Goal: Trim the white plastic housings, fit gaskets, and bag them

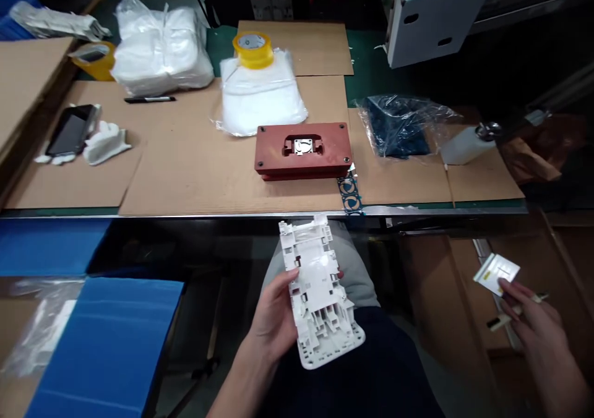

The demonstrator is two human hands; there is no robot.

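My left hand [277,311] is closed around the edge of a long white plastic housing [318,282]. Its moulded inner side, with ribs, slots and clips, faces up above my lap. Far to the right, my right hand [533,313] grips a small white flat piece [497,274] with a yellow mark. A thin pale stick with dark ends [500,323], like a marker, also lies across those fingers. On the bench ahead sits a dark red fixture block [304,151] with a small metal part [304,146] in its recess.
Cardboard [195,170] covers the bench. On it are a yellow tape roll [253,50] on white bags [262,96], a wrapped white bundle [162,50], a phone [70,130], a bagged blue item [401,127] and a bottle [466,146]. Blue boxes [106,337] stand lower left; cardboard boxes [445,294] lower right.
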